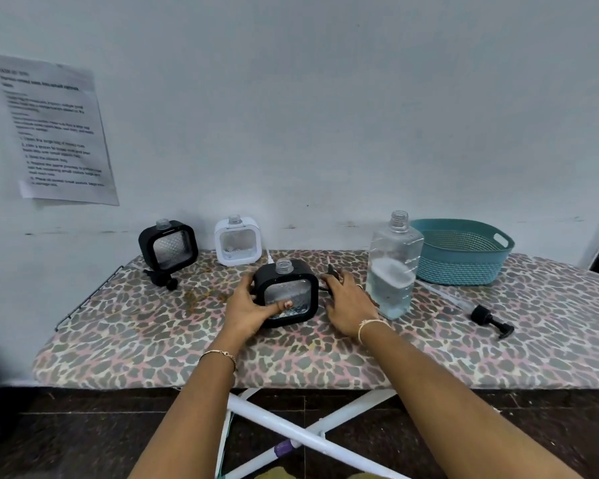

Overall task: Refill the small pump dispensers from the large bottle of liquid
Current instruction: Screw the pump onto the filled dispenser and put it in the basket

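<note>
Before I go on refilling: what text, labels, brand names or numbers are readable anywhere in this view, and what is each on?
Printed sheet taped to the wall: a heading and numbered steps, all too blurred to read.
Large bottle: raised marks down one side, unreadable; no label visible.
Three small dispensers, black, black and white: no text visible.
Teal basket: none.

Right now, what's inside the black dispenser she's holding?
The near black dispenser holds a shallow layer of clear, bubbly liquid. Its neck is open, pump off. The left hand covers its left side; the thumb hides part of the window.
</note>
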### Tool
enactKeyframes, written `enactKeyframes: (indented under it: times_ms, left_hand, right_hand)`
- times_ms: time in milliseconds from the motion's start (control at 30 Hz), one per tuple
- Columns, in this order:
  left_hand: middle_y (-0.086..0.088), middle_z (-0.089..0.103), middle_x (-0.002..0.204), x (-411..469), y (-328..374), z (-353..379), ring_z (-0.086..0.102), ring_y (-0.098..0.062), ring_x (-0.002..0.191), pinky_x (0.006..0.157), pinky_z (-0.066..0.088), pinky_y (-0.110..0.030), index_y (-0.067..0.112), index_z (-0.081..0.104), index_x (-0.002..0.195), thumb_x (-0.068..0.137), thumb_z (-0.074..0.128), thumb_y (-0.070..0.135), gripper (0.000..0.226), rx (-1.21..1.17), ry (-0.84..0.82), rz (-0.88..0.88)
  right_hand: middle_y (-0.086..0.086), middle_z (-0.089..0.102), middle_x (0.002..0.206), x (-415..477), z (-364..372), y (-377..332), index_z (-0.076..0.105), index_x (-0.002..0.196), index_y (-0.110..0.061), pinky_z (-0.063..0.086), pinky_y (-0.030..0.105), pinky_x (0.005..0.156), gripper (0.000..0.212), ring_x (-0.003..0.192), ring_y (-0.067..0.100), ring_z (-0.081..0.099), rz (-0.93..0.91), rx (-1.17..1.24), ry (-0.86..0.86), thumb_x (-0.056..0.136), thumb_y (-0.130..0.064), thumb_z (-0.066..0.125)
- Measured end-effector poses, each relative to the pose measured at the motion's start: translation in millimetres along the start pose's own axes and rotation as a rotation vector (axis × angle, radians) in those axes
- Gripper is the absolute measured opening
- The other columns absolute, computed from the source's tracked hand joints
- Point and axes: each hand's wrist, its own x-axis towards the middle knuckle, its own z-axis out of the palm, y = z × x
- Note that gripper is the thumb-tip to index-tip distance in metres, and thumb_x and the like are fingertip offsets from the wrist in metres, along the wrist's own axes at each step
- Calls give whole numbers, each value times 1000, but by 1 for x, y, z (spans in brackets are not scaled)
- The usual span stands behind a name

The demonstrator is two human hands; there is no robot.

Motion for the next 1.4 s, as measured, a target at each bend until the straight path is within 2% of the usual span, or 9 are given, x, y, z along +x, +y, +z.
enactKeyframes:
  times_ms: [200,300,533,667,800,967,1100,1267,1400]
  left_hand:
    - [2,56,118,13,-6,-4,55,-10,105,70,46,-4,15,43,135,61,87,13,86,-98,-106,-7]
    - [3,56,119,15,-8,-4,56,-11,107,71,47,-3,13,43,137,61,87,13,88,-125,-116,-1]
    - [7,54,122,15,-12,-4,55,-9,109,79,48,-9,19,38,141,60,87,17,94,-166,-136,-33]
    - [6,53,126,13,-12,-2,53,-14,118,101,46,-32,22,34,144,57,87,22,102,-206,-143,-63]
    - [4,53,127,10,-12,1,50,-12,119,99,45,-28,23,32,146,67,82,6,95,-286,-139,-61]
    - [1,51,138,10,-13,3,47,-14,127,108,40,-35,25,30,147,66,83,7,99,-307,-128,-68]
    - [2,52,139,10,-15,3,47,-14,128,109,39,-40,28,30,148,59,86,17,106,-294,-144,-65]
    - [2,52,138,10,-15,2,48,-13,127,109,39,-38,28,30,148,58,85,16,106,-307,-154,-49]
    - [2,53,137,12,-16,2,49,-13,125,109,40,-37,29,30,147,59,86,16,105,-310,-156,-55]
  right_hand:
    - [7,14,158,29,7,13,37,143,-26,44,45,104,53,128,34,47,-19,-25,-29,94,-29,55]
    - [6,27,152,38,9,15,45,137,-21,46,44,102,47,123,32,50,-38,-20,0,93,-33,54]
    - [4,47,128,43,8,11,51,125,-17,50,42,95,55,109,26,55,42,172,188,78,-36,72]
    - [6,58,118,45,-16,0,59,117,-15,50,34,94,41,102,22,59,35,350,466,78,-13,72]
    - [-2,69,98,42,-60,-23,68,105,-22,56,27,75,30,71,8,66,-19,691,623,77,-29,76]
    - [-6,70,86,30,-108,-53,67,91,-19,50,21,68,19,71,9,64,-88,911,668,87,-38,67]
    - [-10,67,77,30,-117,-68,68,88,-17,45,14,63,21,65,-1,59,-189,807,567,88,-38,66]
    - [-1,67,87,35,-109,-70,67,88,-20,46,26,68,23,73,12,59,-238,659,573,87,-42,63]
    - [-1,64,88,38,-104,-69,67,88,-22,42,24,67,23,73,12,57,-254,560,539,87,-43,61]
